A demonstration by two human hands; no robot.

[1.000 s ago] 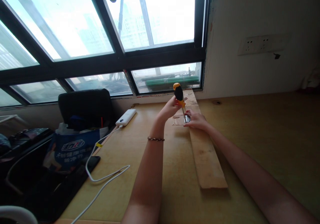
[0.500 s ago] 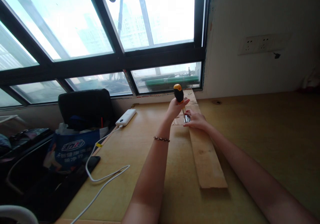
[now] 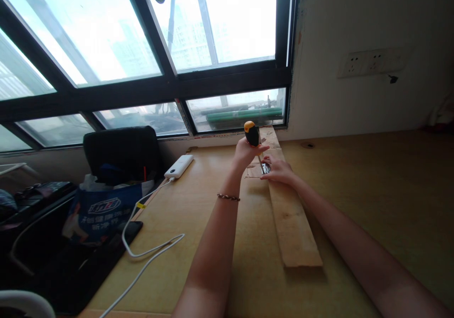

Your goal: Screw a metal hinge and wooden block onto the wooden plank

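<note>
My left hand [image 3: 245, 154], with a braided band on its wrist, is closed round a screwdriver [image 3: 252, 134]. The black and yellow handle points up and leans slightly left; its shaft runs down to a small shiny metal plate [image 3: 265, 168]. My right hand [image 3: 279, 170] pinches that plate from the right, thumb and fingers at its edges. Under the plate lies a long pale wooden board [image 3: 296, 228], with a smaller thin wooden piece [image 3: 252, 171] sticking out to its left. Whether the tip sits in a screw is too small to tell.
A white power bank [image 3: 179, 167] with a white cable [image 3: 156, 248] lies on the wooden table [image 3: 198, 200], left of my arms. Beyond the table's left edge stand a black chair [image 3: 120, 150] and a blue bag [image 3: 99, 211]. The window [image 3: 227, 79] and wall sockets [image 3: 365, 63] are behind.
The screwdriver handle has tipped a little to the left and down, and my left hand has shifted slightly with it. My right hand, the plate and the board look unmoved.
</note>
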